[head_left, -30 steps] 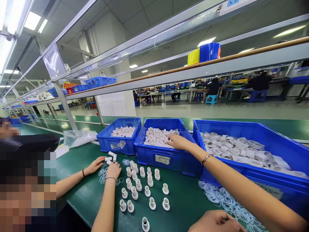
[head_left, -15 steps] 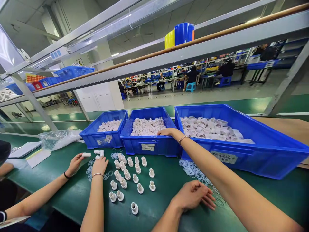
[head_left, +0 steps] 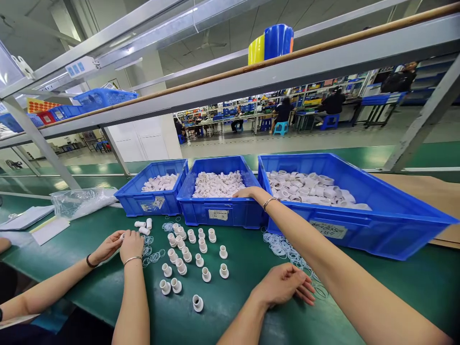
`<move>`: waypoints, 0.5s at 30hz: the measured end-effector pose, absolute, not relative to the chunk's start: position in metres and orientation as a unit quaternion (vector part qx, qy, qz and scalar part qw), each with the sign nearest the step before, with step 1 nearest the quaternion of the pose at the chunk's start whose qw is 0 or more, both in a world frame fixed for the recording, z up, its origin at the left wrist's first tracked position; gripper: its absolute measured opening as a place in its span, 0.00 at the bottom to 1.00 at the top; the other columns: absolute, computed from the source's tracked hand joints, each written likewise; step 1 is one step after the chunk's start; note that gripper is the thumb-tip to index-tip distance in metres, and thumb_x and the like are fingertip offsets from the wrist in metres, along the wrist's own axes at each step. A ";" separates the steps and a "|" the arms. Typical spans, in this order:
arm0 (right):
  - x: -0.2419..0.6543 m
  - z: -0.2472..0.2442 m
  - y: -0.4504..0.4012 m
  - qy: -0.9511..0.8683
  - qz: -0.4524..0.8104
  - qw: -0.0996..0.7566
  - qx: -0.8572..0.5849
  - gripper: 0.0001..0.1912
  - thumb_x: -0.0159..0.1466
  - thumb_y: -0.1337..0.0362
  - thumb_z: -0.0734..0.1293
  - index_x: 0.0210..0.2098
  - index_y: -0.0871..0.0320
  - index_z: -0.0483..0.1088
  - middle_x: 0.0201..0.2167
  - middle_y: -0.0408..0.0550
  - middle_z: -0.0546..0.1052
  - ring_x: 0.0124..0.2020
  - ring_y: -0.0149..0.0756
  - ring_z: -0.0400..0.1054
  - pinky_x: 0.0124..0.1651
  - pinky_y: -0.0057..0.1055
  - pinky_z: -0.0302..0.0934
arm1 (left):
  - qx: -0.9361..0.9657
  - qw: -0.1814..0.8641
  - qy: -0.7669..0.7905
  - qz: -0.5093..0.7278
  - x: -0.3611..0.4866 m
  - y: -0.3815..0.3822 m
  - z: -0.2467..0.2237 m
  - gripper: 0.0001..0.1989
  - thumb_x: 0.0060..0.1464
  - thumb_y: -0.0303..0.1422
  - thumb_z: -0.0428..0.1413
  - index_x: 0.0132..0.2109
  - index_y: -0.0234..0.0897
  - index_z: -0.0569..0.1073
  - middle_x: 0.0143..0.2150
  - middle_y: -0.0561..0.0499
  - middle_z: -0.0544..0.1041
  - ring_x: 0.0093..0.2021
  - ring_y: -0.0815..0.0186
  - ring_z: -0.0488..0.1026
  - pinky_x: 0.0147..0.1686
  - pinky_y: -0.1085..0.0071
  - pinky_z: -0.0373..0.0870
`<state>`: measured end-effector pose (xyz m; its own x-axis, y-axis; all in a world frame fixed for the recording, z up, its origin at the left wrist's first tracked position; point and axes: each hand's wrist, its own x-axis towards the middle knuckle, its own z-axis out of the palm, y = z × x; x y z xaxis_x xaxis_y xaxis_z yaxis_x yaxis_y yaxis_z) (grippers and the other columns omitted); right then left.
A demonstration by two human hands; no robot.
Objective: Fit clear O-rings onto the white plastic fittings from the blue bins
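My left hand [head_left: 283, 286] rests on the green table, its fingers loosely extended and slightly apart, with nothing seen in it. Close by lies a pile of thin pale rings [head_left: 282, 247]. My right hand [head_left: 247, 192], with a bracelet at the wrist, reaches over the front rim of the middle blue bin [head_left: 194, 211]. Its fingertips are among small white plastic parts [head_left: 219, 182], so what they hold is hidden. Several white flanged fittings [head_left: 198, 303] stand upright on the table left of my left hand.
A co-worker's two hands [head_left: 131, 247] hold a small white piece at left, near white cylinders [head_left: 143, 226] and more rings [head_left: 153, 258]. A larger bin [head_left: 359, 230] at right holds wider white rings; a smaller bin [head_left: 132, 203] stands left. A shelf rail [head_left: 215, 91] crosses above.
The co-worker's hands have drawn together toward the left, away from the white cylinders. My right hand stays in the middle bin and my left hand stays on the table. The view has shifted slightly.
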<state>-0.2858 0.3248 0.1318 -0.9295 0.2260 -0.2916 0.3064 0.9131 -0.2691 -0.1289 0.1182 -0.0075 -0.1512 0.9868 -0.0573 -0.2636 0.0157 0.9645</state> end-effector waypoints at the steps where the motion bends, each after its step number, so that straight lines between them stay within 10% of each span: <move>1: -0.286 0.132 0.325 0.967 -0.163 0.140 0.134 0.15 0.68 0.58 0.67 0.50 0.60 0.71 0.47 0.48 0.75 0.44 0.40 0.72 0.46 0.41 0.70 | 0.377 0.532 0.474 0.592 -0.129 0.118 -0.007 0.22 0.51 0.57 0.57 0.37 0.43 0.74 0.33 0.49 0.81 0.35 0.57 0.80 0.38 0.56 0.75; 15: -0.280 0.142 0.310 0.975 -0.144 0.071 0.152 0.12 0.68 0.57 0.67 0.45 0.59 0.72 0.46 0.48 0.76 0.44 0.38 0.72 0.48 0.40 0.69 | 0.344 0.543 0.452 0.618 -0.128 0.110 -0.002 0.20 0.55 0.53 0.56 0.39 0.41 0.74 0.34 0.48 0.81 0.36 0.57 0.79 0.39 0.56 0.75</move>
<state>-0.2801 0.3101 0.1416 -0.9436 0.2761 -0.1828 0.3172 0.9122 -0.2594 -0.1281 0.1099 -0.0021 -0.1738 0.9825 -0.0663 -0.3608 -0.0009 0.9326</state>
